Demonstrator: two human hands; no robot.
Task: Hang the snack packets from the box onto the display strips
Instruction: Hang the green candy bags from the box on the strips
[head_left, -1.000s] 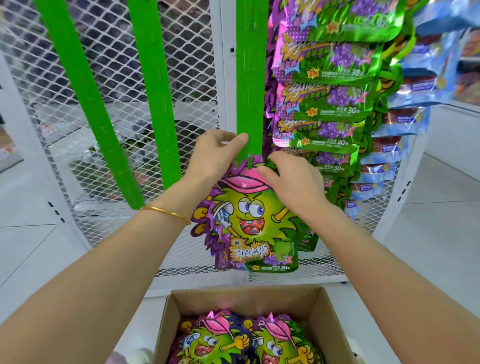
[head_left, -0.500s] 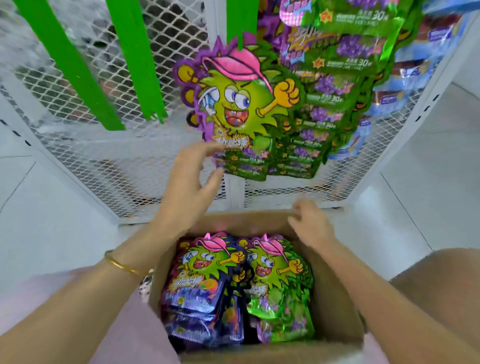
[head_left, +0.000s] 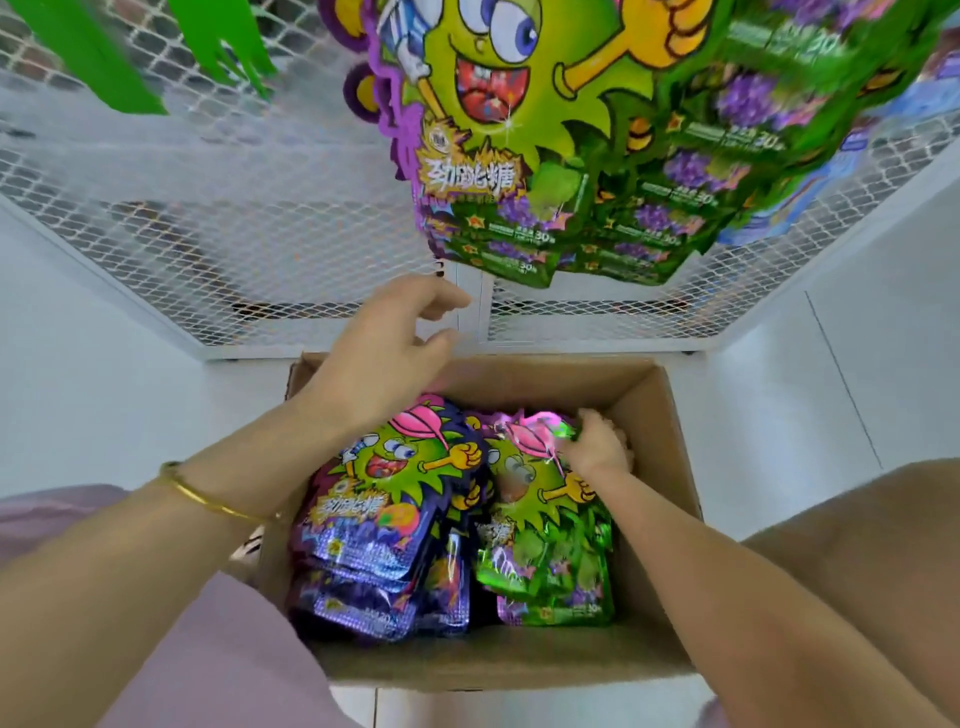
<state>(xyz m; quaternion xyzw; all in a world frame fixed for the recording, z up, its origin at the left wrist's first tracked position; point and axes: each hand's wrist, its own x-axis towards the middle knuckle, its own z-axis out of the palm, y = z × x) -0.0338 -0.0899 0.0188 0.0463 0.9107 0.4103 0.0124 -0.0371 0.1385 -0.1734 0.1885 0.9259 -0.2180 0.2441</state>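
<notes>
Right hand (head_left: 597, 449): curled onto the top edge of the green packet (head_left: 545, 525) beneath it, in the box (head_left: 670, 441);
Left hand (head_left: 384, 364): fingers loosely apart, empty;
Handling: probably light, slick foil; grip the header

Shop – hanging snack packets (head_left: 519, 130), mesh rack (head_left: 234, 208)

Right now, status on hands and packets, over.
Right hand gripping top of green packet in box. Left hand open, empty, above box. Nothing in the way.
</notes>
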